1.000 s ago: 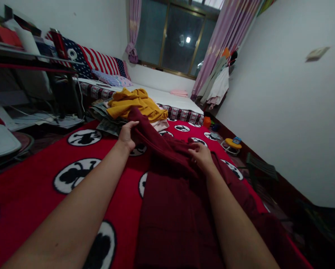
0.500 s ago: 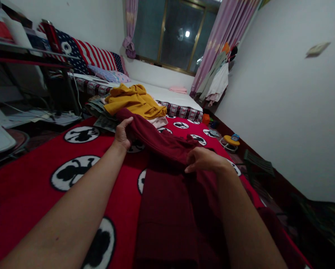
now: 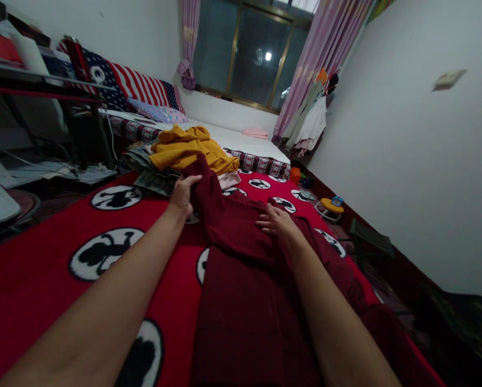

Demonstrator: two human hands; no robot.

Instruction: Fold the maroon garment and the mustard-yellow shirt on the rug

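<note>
A maroon long-sleeved top (image 3: 241,317) lies spread on the red blanket (image 3: 160,290), which is patterned with black and white circles. My left hand (image 3: 183,196) is closed around one sleeve of the top, lifting its end off the blanket. Across the upper part of the garment, my right hand (image 3: 279,219) rests with its fingers stretched out, touching the fabric without gripping it. The cloth is folded over between the two hands. My right forearm covers part of the top.
Beyond the top sits a clothes pile with a mustard-yellow garment (image 3: 192,148) uppermost. A bed (image 3: 220,134) stands under the window. At left is a cluttered desk (image 3: 43,88). A yellow-seated stool (image 3: 330,205) and a dark folding stool (image 3: 370,236) stand along the right wall.
My left hand has moved slightly right, raising the sleeve end. My right hand has let go of the cloth's edge, moved up and flattened on the top, with the folded-over part now spread wider.
</note>
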